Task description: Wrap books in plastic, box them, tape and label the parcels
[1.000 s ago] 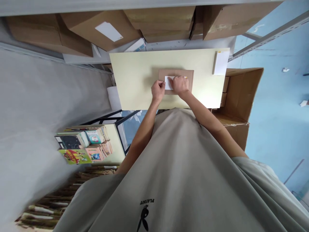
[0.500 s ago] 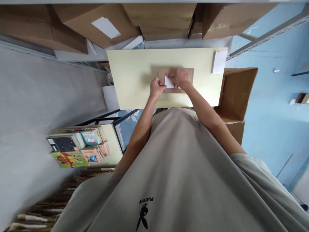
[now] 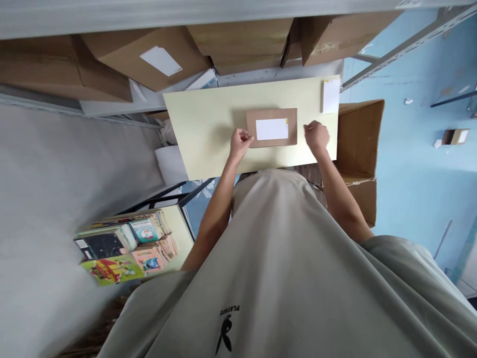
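A flat brown cardboard box (image 3: 271,143) lies on the pale yellow board with a white label (image 3: 272,129) flat on its top. At the box's left edge is my left hand (image 3: 239,144), its thumb by the near left corner and its half-curled fingers apart. Off to the right of the box, over the board, my right hand (image 3: 317,137) is closed with the fingers curled in. Whatever it might hold is hidden. A white stack of labels (image 3: 331,96) sits at the board's far right corner.
The pale yellow board (image 3: 208,119) is the work surface. Behind it, large cardboard boxes (image 3: 240,47) line a metal shelf. An open carton (image 3: 359,141) stands at the right. Stacked books (image 3: 145,258) rest on a lower surface at left, near a white roll (image 3: 171,164).
My right hand has left the label and moved right, closed, uncovering the whole label on the box. My left hand stays by the box's left edge. The view has shifted slightly.
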Demonstrator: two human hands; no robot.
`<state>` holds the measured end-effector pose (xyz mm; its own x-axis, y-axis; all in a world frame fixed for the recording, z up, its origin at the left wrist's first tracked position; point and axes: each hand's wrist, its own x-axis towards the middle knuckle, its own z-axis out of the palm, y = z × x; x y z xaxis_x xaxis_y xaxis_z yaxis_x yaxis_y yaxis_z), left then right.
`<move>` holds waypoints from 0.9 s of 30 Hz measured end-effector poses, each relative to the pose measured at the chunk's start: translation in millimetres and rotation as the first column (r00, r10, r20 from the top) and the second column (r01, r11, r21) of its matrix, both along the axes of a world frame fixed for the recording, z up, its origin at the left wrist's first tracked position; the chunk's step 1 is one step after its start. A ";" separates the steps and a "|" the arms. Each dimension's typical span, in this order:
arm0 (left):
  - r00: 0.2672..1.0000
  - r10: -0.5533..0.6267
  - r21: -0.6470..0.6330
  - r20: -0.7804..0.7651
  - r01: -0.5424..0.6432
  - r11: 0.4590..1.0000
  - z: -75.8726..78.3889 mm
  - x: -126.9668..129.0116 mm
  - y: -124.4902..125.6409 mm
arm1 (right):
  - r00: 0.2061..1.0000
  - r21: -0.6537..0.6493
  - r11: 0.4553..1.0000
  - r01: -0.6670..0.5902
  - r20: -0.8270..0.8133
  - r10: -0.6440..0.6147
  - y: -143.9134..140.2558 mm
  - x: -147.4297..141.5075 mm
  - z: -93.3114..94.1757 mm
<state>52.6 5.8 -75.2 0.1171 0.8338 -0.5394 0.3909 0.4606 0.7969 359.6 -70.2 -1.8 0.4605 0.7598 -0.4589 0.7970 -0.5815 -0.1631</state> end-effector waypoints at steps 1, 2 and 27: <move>1.000 0.018 -0.022 0.019 -0.018 1.000 -2.9 -7.6 -5.0 | 0.991 0.018 0.991 0.134 -0.018 -0.133 -14.9 9.0 -1.2; 0.999 0.032 -0.049 0.035 -0.031 0.998 -6.1 -14.9 -10.9 | 0.973 0.023 0.975 0.220 -0.082 -0.217 -29.0 13.8 -3.6; 0.987 -0.101 -0.046 0.128 0.107 0.993 21.0 -26.8 -58.9 | 0.573 0.129 0.787 0.604 -0.756 -0.316 -136.7 -18.2 -16.9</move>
